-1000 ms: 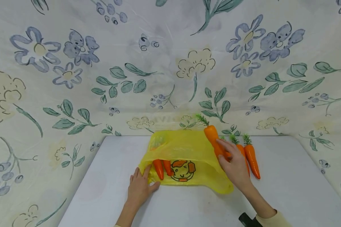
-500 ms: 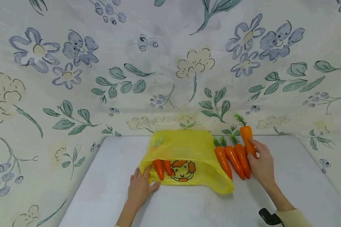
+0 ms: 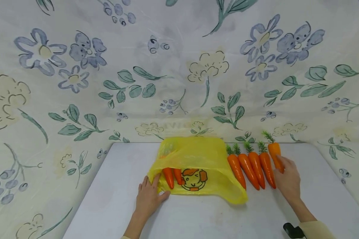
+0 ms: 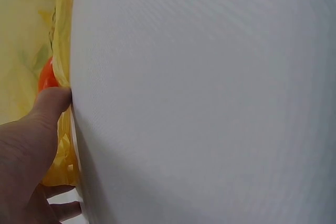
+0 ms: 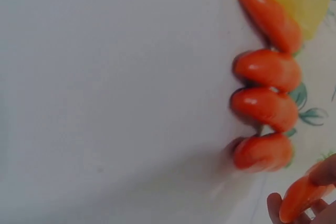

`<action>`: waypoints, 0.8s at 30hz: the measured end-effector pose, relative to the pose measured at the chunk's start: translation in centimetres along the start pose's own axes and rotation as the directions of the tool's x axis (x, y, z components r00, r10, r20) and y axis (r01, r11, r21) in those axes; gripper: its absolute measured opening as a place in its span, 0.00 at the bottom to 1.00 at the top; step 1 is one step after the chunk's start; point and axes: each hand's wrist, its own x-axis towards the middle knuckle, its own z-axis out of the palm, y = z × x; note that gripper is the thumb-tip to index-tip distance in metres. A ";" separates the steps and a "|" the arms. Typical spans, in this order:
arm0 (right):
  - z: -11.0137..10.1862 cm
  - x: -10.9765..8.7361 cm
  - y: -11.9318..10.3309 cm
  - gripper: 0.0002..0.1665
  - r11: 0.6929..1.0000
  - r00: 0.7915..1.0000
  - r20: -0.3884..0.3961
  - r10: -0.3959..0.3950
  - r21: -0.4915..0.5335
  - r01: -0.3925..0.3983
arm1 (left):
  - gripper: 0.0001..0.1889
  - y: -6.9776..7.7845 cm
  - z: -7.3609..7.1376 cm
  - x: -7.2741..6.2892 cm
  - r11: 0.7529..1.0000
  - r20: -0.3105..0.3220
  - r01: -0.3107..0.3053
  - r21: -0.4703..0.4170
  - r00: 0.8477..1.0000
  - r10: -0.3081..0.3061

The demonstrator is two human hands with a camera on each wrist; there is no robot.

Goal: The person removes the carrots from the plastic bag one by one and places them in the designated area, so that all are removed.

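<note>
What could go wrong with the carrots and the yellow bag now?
The right hand holds a carrot close beside the row of four carrots, so it might bump them out of line.

Two carrots poke their tips into the opening of the yellow bag; if the left hand tugs it, they could slide out.

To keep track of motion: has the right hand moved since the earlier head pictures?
Yes, rightward: the right hand is now farther from the yellow bag.
</note>
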 end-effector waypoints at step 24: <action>-0.4 1.3 2.5 0.28 0.976 0.968 0.250 0.016 -0.212 0.039 | 0.41 -0.1 0.3 -0.2 1.000 0.007 0.004 -0.007 1.000 -0.004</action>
